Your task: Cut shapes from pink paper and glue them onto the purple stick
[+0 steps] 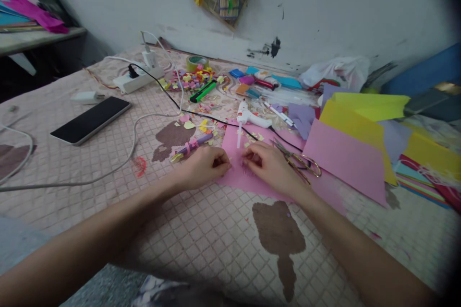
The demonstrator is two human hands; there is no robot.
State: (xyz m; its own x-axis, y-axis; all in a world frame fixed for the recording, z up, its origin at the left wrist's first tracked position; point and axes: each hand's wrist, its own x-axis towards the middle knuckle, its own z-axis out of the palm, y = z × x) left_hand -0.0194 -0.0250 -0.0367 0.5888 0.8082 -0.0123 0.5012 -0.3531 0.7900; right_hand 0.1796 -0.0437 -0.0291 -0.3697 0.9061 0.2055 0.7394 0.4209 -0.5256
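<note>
My left hand (pixel 203 167) is closed, thumb against the fingers, over the left edge of a pink sheet (pixel 248 187). Facing it across a small gap, my right hand (pixel 270 165) is pinched too; whatever either hand holds is too small or hidden to make out. A white hot glue gun (pixel 255 119) lies just beyond my hands, with a white glue stick (pixel 239 135) near its tip. Gold-handled scissors (pixel 314 167) rest right beside my right wrist. Left of the sheet, near my left hand, is a purple pen-like stick (pixel 201 141) with pink and yellow bits on it.
Coloured paper sheets (pixel 345 160) pile up on the right. A green cutter (pixel 203 91), a tape roll (pixel 197 63) and paper scraps (pixel 180 81) lie at the back. On the left are a phone (pixel 91 120), a power strip (pixel 137 79) and trailing cables (pixel 135 139).
</note>
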